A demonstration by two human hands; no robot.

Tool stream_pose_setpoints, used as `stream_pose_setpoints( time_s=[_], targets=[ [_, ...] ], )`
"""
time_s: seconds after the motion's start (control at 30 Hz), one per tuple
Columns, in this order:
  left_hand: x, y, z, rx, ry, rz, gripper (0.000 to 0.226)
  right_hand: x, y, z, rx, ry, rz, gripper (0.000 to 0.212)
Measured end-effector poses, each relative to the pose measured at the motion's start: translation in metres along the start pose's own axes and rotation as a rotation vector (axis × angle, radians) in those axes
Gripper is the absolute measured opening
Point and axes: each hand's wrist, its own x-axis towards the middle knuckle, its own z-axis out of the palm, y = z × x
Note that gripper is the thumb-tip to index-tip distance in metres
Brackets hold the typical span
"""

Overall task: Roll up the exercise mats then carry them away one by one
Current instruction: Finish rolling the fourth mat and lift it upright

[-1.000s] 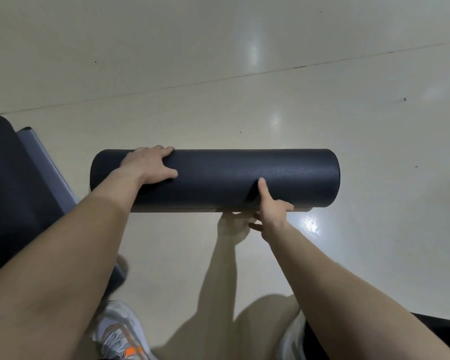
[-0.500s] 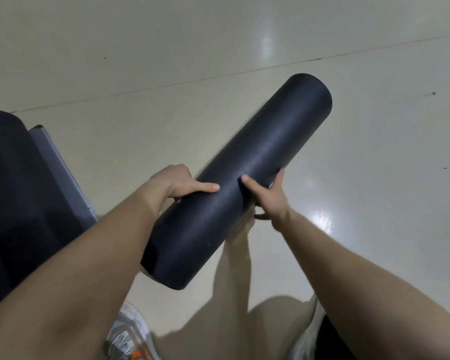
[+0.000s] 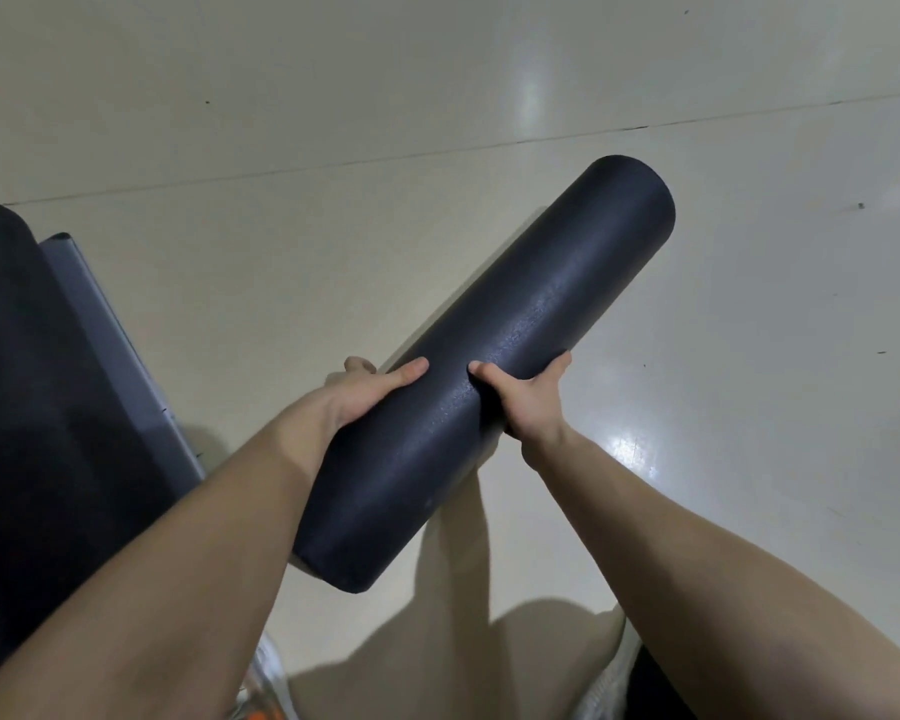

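A rolled-up black exercise mat (image 3: pixel 494 366) is lifted off the floor and slants from lower left to upper right. My left hand (image 3: pixel 370 392) grips its left side near the middle, thumb lying across the top. My right hand (image 3: pixel 528 394) grips it from the right side, thumb on top and fingers wrapped underneath. Both hands hold the roll at about its midpoint, a short gap between the thumbs. The fingers under the roll are hidden.
Another dark mat (image 3: pixel 37 407) with a grey edge (image 3: pixel 110 340) lies on the floor at the left. The glossy beige floor (image 3: pixel 749 356) stretches ahead and to the right. My shoes (image 3: pixel 268 678) show at the bottom edge.
The roll has been lifted from lying crosswise on the floor and swung to a diagonal. Both hands shifted toward its middle, and it has come a little closer to me.
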Motion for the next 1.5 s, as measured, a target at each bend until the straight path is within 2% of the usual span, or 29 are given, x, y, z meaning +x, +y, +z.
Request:
stream_pose_setpoints(
  time_s=[0.1, 0.2, 0.27, 0.33, 0.4, 0.5, 0.57, 0.67, 0.77, 0.9, 0.97, 1.03, 1.17, 1.3, 1.5],
  targets=[
    [-0.005, 0.007, 0.013, 0.04, -0.193, 0.017, 0.132, 0.0, -0.015, -0.021, -0.031, -0.052, -0.13, 0.09],
    [-0.011, 0.001, 0.057, -0.042, -0.332, 0.045, 0.126, -0.001, -0.026, -0.05, -0.137, -0.068, -0.221, 0.066],
    [-0.021, -0.002, 0.086, -0.165, -0.371, 0.044, 0.124, -0.01, -0.021, -0.063, -0.223, -0.057, -0.205, 0.065],
    [-0.025, -0.002, 0.102, -0.351, -0.34, 0.063, 0.127, -0.021, -0.007, -0.07, -0.237, -0.053, -0.105, 0.083],
    [-0.027, 0.0, 0.107, -0.463, -0.292, 0.085, 0.131, -0.031, 0.0, -0.074, -0.202, -0.077, -0.051, 0.082],
    [-0.039, 0.013, 0.106, -0.416, -0.335, 0.114, 0.1, -0.039, -0.001, -0.071, -0.138, -0.108, -0.039, 0.07],
    [-0.042, 0.016, 0.103, -0.388, -0.267, 0.133, 0.075, -0.044, 0.002, -0.063, -0.07, -0.09, -0.051, 0.062],
    [-0.039, 0.016, 0.085, -0.463, -0.197, 0.154, 0.088, -0.045, -0.002, -0.04, 0.011, -0.051, -0.069, 0.059],
    [-0.035, 0.035, 0.052, -0.496, -0.117, 0.221, 0.067, -0.028, -0.029, -0.011, 0.052, -0.051, -0.107, 0.059],
    [-0.013, 0.071, 0.006, -0.547, -0.013, 0.286, 0.087, 0.016, -0.071, 0.027, 0.061, -0.078, -0.173, 0.06],
    [-0.017, 0.083, -0.012, -0.565, 0.015, 0.303, 0.077, 0.021, -0.089, 0.039, 0.074, -0.081, -0.178, 0.061],
    [-0.04, 0.094, -0.023, -0.584, 0.04, 0.295, 0.055, 0.009, -0.111, 0.042, 0.077, -0.096, -0.163, 0.059],
    [-0.116, 0.123, -0.024, -0.55, 0.001, 0.225, 0.044, -0.051, -0.158, 0.011, 0.1, -0.079, -0.081, 0.057],
    [-0.212, 0.162, -0.013, -0.474, -0.075, 0.139, 0.062, -0.138, -0.211, -0.04, 0.159, 0.004, 0.016, 0.059],
    [-0.334, 0.224, -0.001, -0.237, -0.257, 0.105, 0.071, -0.263, -0.273, -0.104, 0.319, 0.219, 0.09, 0.053]
  ],
)
